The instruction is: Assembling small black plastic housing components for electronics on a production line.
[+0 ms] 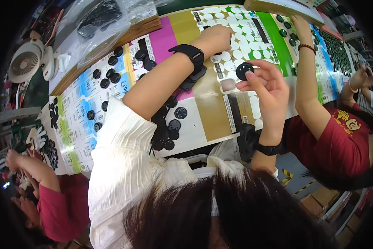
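Right of centre, the right hand [271, 85] is pinching a black disc [244, 71] — apparently one piece underway. Lower centre, loose discs [174, 125] are lying, seemingly waiting; finished count unclear. Upper centre, the left hand [215, 39] is reaching over white circles [257, 54] — grip untellable.

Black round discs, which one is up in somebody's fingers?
The black disc pinched in the person's right hand. It's held up, while the disc cluster beside the white sleeve lies on the table.
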The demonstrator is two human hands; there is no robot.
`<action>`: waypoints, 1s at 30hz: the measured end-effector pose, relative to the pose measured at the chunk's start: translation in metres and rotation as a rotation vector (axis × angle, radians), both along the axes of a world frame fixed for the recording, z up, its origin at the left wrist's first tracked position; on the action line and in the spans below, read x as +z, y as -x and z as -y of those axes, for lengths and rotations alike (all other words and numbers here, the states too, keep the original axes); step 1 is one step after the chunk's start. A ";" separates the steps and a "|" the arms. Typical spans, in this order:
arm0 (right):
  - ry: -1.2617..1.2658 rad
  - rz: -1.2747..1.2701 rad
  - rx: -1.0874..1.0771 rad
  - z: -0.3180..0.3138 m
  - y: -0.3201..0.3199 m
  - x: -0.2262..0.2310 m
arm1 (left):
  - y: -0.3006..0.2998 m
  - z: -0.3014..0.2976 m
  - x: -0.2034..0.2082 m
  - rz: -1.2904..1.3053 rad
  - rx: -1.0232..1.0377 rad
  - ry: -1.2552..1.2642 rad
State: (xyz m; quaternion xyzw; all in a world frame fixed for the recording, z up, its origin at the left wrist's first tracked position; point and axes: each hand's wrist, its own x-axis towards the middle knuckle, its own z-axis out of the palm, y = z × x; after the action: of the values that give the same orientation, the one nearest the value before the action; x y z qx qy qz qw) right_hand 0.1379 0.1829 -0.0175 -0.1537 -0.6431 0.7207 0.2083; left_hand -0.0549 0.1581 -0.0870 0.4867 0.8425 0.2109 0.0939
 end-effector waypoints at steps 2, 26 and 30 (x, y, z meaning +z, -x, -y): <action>0.022 -0.034 0.001 0.000 -0.002 0.000 | -0.006 -0.006 -0.003 0.034 0.000 0.003; -0.593 -0.244 0.203 0.054 0.023 0.003 | -0.120 0.177 0.083 1.005 0.410 -0.845; -0.855 -0.264 0.160 0.058 0.022 0.005 | -0.121 0.183 0.088 1.022 0.395 -0.837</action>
State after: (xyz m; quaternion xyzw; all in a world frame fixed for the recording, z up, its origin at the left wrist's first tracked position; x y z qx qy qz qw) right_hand 0.1163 0.1253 -0.0128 0.0896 -0.8606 0.4177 0.2772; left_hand 0.0665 -0.0247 0.0010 0.1588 0.6131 0.7346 0.2435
